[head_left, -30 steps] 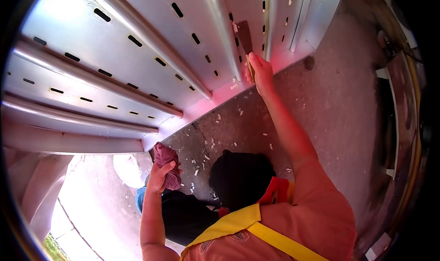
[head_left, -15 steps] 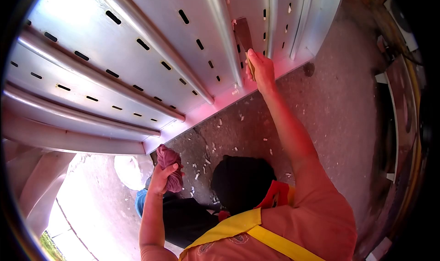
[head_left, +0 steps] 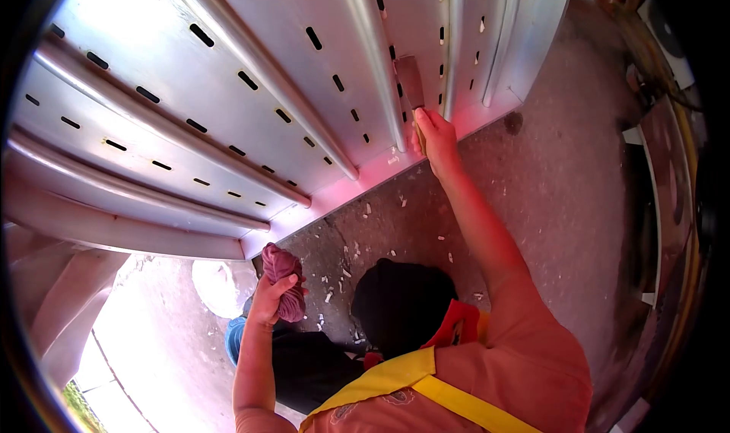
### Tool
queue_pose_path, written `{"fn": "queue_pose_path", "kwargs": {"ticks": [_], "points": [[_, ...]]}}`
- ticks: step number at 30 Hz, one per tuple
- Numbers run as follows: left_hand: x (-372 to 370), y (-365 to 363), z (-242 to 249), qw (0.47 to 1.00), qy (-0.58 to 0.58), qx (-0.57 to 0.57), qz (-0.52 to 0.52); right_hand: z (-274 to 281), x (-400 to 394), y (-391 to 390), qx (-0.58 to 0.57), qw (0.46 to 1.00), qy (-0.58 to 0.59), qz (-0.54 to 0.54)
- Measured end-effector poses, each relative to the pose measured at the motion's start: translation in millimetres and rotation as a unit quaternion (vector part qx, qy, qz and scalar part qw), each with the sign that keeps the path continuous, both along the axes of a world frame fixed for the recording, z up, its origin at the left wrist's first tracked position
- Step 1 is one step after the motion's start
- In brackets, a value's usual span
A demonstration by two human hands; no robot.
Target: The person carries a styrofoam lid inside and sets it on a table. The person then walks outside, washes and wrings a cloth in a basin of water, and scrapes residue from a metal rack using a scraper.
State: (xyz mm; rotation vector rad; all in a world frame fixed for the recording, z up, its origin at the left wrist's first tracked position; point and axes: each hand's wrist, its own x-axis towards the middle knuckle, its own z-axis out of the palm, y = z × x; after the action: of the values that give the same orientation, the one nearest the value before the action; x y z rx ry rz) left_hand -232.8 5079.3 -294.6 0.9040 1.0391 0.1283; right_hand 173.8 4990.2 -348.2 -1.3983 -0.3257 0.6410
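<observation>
My right hand [head_left: 436, 140] grips the handle of a putty knife [head_left: 411, 82], its broad metal blade pointing up along a large slotted metal panel [head_left: 304, 76]. The blade lies over the panel beside one of its long raised ribs [head_left: 372, 60], close to a row of dark slots. Lower left, my left hand [head_left: 268, 300] is wrapped around a bundled purplish-pink cloth [head_left: 283, 281], held below the panel's bottom edge. Part of the knife's handle is hidden by my fingers.
Small white scraps [head_left: 328, 296] litter the concrete floor [head_left: 525, 197] beneath the panel. A pale flange [head_left: 327, 203] runs along the panel's lower edge. Near my left forearm are a whitish round object [head_left: 223, 287] and something blue [head_left: 234, 340]. Boards [head_left: 669, 182] stand at the right.
My right hand and the putty knife have moved down along the panel. The panel sits slightly lower and further right in view. My left hand still holds the cloth, almost unmoved.
</observation>
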Motion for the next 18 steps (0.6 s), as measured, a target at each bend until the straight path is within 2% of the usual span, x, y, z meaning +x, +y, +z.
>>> {"fn": "queue_pose_path", "kwargs": {"ticks": [3, 6, 9, 12, 18], "points": [[3.0, -0.5, 0.6, 1.000, 0.003, 0.002, -0.005, 14.0, 4.0, 5.8, 0.087, 0.996, 0.024, 0.001], [-0.7, -1.1, 1.7, 1.000, 0.007, 0.014, -0.013, 26.3, 7.6, 11.4, 0.102, 0.995, 0.002, -0.004], [3.6, -0.8, 7.9, 1.000, -0.002, 0.018, -0.007, 28.6, 1.0, 9.5, 0.066, 0.997, 0.045, 0.013], [3.6, -0.5, 7.4, 1.000, -0.007, 0.016, -0.007, 49.2, 6.9, 13.8, 0.091, 0.996, 0.002, 0.025], [-0.2, 2.9, 5.1, 0.999, -0.012, 0.024, -0.018, 59.3, 14.1, 19.9, 0.051, 0.999, 0.013, 0.005]]}}
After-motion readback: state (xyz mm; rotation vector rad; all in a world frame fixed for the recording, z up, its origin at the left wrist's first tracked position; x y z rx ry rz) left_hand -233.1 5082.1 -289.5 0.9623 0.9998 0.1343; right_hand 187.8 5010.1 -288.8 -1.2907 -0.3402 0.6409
